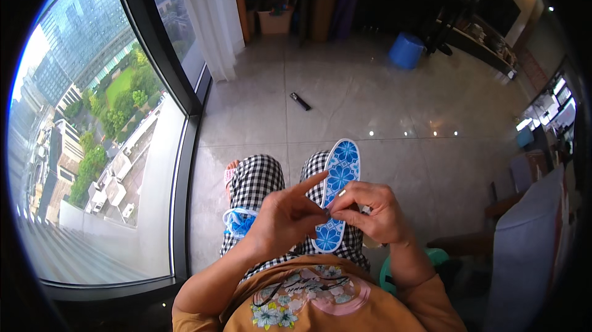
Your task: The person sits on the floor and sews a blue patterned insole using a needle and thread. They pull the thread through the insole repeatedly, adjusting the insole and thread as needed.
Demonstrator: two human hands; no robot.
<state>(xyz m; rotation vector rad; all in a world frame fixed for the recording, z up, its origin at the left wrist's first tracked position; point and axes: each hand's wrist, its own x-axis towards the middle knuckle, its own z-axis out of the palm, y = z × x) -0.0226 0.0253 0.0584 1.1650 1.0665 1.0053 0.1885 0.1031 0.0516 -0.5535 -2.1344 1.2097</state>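
A shoe insole (341,172) with blue flower patterns and a white edge lies lengthwise over my right thigh, partly behind my hands. My left hand (286,216) has its thumb and some fingers pinched together above the insole, its index finger stretched out. Against those fingertips, the thumb and index finger of my right hand (374,209) meet in a pinch. Something small sits between the two pinches; it is mostly hidden and too small to name. On my left thigh rests a bundle of blue thread (240,223) with a white band around it.
A black lighter (300,101) lies on the grey tiled floor ahead. Further off stands a blue stool (406,50). A large window (92,147) runs along my left. To my right are a green tub (434,258) and a grey-covered chair (522,239).
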